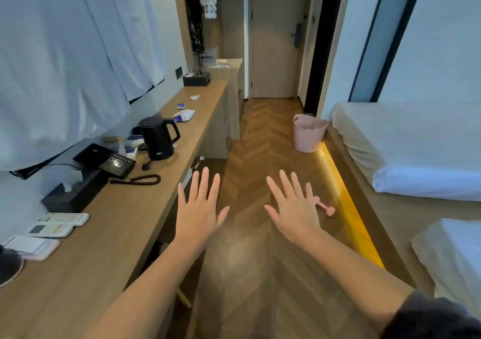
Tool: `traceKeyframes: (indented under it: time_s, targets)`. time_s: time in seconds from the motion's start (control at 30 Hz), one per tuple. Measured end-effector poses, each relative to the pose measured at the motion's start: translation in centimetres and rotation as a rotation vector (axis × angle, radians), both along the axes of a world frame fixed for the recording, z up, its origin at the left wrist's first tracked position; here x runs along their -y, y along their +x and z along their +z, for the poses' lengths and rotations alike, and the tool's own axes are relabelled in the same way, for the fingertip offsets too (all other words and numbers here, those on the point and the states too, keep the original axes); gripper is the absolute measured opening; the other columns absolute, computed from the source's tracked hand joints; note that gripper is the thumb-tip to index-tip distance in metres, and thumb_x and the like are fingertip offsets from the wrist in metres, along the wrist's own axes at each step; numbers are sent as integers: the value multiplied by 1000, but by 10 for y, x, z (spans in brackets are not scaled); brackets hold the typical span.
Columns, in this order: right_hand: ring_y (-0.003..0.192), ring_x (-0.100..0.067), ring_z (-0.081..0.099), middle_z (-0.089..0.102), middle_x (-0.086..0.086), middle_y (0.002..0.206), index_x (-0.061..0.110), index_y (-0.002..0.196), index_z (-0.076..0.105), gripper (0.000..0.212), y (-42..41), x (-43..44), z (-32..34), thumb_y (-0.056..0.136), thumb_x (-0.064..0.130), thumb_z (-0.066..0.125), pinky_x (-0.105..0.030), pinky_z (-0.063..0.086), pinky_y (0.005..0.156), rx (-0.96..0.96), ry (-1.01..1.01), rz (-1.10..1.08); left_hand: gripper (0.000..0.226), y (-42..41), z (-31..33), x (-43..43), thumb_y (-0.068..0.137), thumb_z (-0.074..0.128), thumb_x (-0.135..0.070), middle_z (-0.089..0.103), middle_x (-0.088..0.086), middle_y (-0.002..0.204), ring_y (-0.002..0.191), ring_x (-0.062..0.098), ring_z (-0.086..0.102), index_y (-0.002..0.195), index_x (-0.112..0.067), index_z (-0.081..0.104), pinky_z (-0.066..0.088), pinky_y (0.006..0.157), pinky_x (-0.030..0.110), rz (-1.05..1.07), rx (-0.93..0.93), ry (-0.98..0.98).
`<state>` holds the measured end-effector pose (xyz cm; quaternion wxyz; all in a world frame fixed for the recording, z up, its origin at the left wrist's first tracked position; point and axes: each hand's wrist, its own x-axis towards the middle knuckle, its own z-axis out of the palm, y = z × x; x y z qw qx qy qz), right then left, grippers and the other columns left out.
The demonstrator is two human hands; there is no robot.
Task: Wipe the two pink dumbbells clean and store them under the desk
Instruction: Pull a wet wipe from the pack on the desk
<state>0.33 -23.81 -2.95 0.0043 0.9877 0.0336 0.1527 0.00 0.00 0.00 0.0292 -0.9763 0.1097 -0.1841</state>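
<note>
One pink dumbbell (324,206) lies on the wooden floor beside the lit base of the bed, partly hidden behind my right hand (292,208). A second dumbbell is not in sight. My left hand (199,208) is held out palm down with fingers spread, above the front edge of the long wooden desk (125,224). My right hand is also spread flat over the floor, holding nothing. A pack of wet wipes (184,115) lies farther along the desk.
On the desk stand a black kettle (157,138), a black phone (115,164) with a coiled cord, a tissue box (75,192) and remote controls (59,224). A pink bin (308,136) stands on the floor by the white bed (406,140). The herringbone floor runs to a door.
</note>
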Motion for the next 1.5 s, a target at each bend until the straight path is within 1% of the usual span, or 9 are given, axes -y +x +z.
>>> traceKeyframes:
  time_s: [0.2, 0.47, 0.63, 0.87, 0.97, 1.1, 1.2, 1.33, 1.5]
  targets:
    - [151, -34, 13, 15, -6, 165, 33, 156, 14, 66, 61, 12, 14, 98, 60, 33, -57, 13, 117, 13, -2, 63, 79, 57, -2, 13, 95, 34, -63, 9, 12, 166, 151, 30, -2, 158, -20, 16, 11, 119, 60, 23, 27, -39]
    - [152, -32, 8, 9, -5, 166, 34, 156, 8, 65, 148, 29, 7, 99, 60, 27, -56, 12, 118, -53, -25, 75, 81, 139, -22, 10, 92, 20, -65, 15, 14, 164, 151, 32, 8, 157, -18, 21, 18, 118, 61, 55, -17, -83]
    - [152, -32, 11, 13, -5, 165, 33, 156, 13, 63, 234, 29, 0, 100, 57, 29, -55, 16, 118, -77, -60, 106, 80, 227, -36, 13, 92, 16, -65, 10, 13, 165, 152, 31, 4, 158, -19, 16, 18, 118, 61, 58, -55, -117]
    - [153, -29, -2, -2, -4, 166, 33, 157, -2, 65, 361, 24, -6, 101, 57, 21, -51, 9, 120, -164, -84, 86, 80, 361, -37, 14, 92, 14, -65, 13, 12, 165, 152, 31, 6, 158, -19, 18, 18, 119, 59, 32, -116, -124]
    - [153, -29, 0, 1, -5, 166, 32, 157, 2, 64, 398, 27, -7, 102, 55, 26, -52, 10, 120, -183, -32, 74, 78, 407, -40, 13, 94, 24, -63, 13, 12, 165, 152, 31, 7, 158, -19, 19, 18, 119, 59, 26, -153, -107]
    - [152, -31, 4, 5, -7, 166, 30, 157, 7, 64, 448, 34, -12, 101, 56, 26, -54, 14, 120, -188, -41, 66, 80, 459, -45, 16, 92, 19, -63, 16, 13, 164, 152, 32, 10, 157, -17, 22, 19, 118, 60, 15, -169, -103]
    - [152, -32, 5, 7, -8, 166, 29, 157, 9, 64, 492, 41, -19, 101, 55, 27, -55, 16, 119, -199, -46, 89, 77, 499, -54, 22, 94, 27, -61, 18, 14, 164, 152, 33, 11, 156, -16, 25, 19, 118, 60, 40, -191, -102]
    - [153, -31, -1, 5, -5, 166, 33, 157, 9, 67, 564, 53, -33, 97, 62, 21, -58, 9, 119, -204, -74, 158, 79, 557, -65, 34, 93, 18, -64, 9, 12, 166, 153, 31, 2, 158, -19, 17, 13, 120, 58, 113, -213, -79]
    - [152, -31, -2, 3, -3, 166, 36, 156, 8, 68, 666, 65, -42, 96, 66, 21, -59, 2, 118, -247, -69, 227, 78, 632, -73, 47, 95, 28, -66, 3, 10, 167, 153, 33, -4, 159, -24, 13, 7, 121, 57, 241, -249, -83]
